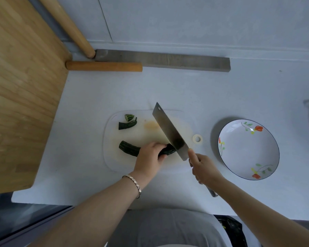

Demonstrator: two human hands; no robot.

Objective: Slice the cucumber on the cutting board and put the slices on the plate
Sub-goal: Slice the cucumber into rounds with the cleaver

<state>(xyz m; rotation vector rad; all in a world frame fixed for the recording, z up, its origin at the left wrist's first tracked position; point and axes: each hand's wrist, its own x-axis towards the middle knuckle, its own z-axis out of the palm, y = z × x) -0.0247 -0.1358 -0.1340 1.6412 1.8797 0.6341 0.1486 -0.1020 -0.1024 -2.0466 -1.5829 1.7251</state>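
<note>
Left hand (pixel 149 155) grips cucumber (pixel 128 148) on cutting board (pixel 118 157) — right hand (pixel 203 168) holds cleaver (pixel 168 130).

Steel cleaver (pixel 169 132), glossy ceramic plate (pixel 227 168), wooden table (pixel 21 86)

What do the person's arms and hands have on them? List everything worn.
No sleeves or gloves are in view; both arms are bare. The left hand has a pale metallic bracelet of small flat links at its wrist. The right hand shows no ring, watch or band.
</note>
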